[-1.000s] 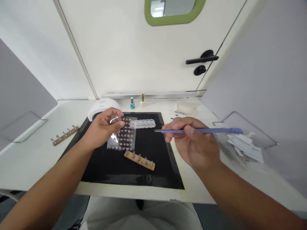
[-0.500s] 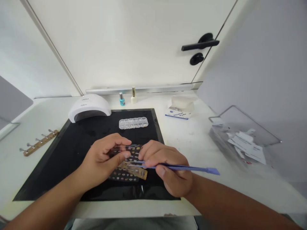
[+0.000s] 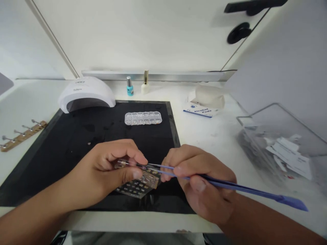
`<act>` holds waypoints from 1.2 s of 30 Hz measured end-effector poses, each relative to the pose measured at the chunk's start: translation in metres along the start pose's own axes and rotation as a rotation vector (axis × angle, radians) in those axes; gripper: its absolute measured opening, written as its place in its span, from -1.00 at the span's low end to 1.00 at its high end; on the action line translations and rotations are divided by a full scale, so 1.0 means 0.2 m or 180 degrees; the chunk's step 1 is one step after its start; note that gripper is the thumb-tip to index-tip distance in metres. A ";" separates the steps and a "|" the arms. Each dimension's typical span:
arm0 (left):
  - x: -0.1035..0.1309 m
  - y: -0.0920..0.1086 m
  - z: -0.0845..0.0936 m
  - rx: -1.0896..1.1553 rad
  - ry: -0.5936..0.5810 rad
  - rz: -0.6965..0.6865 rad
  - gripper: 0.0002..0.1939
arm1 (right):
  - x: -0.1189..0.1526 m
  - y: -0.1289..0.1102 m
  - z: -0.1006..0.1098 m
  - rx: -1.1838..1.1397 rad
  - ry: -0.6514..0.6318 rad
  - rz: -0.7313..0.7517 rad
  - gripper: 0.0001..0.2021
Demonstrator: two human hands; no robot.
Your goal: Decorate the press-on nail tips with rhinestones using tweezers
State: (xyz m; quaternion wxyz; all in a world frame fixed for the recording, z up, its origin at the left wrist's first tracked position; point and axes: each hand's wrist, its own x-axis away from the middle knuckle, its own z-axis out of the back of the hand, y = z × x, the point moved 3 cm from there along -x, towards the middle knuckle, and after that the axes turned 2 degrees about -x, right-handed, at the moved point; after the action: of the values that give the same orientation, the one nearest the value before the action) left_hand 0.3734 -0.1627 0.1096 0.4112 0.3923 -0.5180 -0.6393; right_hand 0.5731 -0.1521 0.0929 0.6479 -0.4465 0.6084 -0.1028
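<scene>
My left hand (image 3: 107, 172) pinches a clear sheet of small nail stickers (image 3: 136, 186) between thumb and forefinger, above the black mat. The sheet carries rows of tiny coloured motifs, and a gold-brown strip (image 3: 150, 179) shows at its right part. In my right hand (image 3: 201, 182) is a pair of purple tweezers (image 3: 255, 193), gripped between thumb and fingers. Their thin tips point left and meet the sheet's upper edge near my left fingertips. Whether a sticker sits between the tips is too small to tell.
A black mat (image 3: 84, 132) covers much of the white table. On it lies a clear rhinestone case (image 3: 143, 118). Behind stand a white nail lamp (image 3: 88, 88), a blue bottle (image 3: 130, 89) and a cream bottle (image 3: 145, 85). An alcohol pad box (image 3: 200, 109), clear bin (image 3: 258, 146) and hook rack (image 3: 24, 136) flank it.
The view has come closer and tipped down. My left hand has tilted the sheet's upper edge, and the tweezer tips have moved up to that edge near the left fingertips.
</scene>
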 end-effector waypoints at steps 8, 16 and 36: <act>-0.01 0.01 -0.02 0.0026 -0.0314 0.0493 -0.89 | 0.00 -0.01 0.00 0.0087 -0.0263 -0.0041 -0.80; 0.01 0.00 -0.04 -0.0042 -0.0366 0.0668 -0.92 | -0.01 -0.02 0.00 0.0150 -0.0365 -0.0082 -0.82; 0.01 0.02 -0.04 -0.0287 -0.0424 0.0604 -0.87 | 0.00 0.02 0.01 -0.0071 -0.0493 -0.0184 -0.83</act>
State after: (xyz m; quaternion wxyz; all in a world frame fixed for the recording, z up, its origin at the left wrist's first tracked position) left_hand 0.3808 -0.1677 0.1123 0.4517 0.2794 -0.5497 -0.6448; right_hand 0.5736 -0.1501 0.0898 0.6848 -0.4777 0.5445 -0.0799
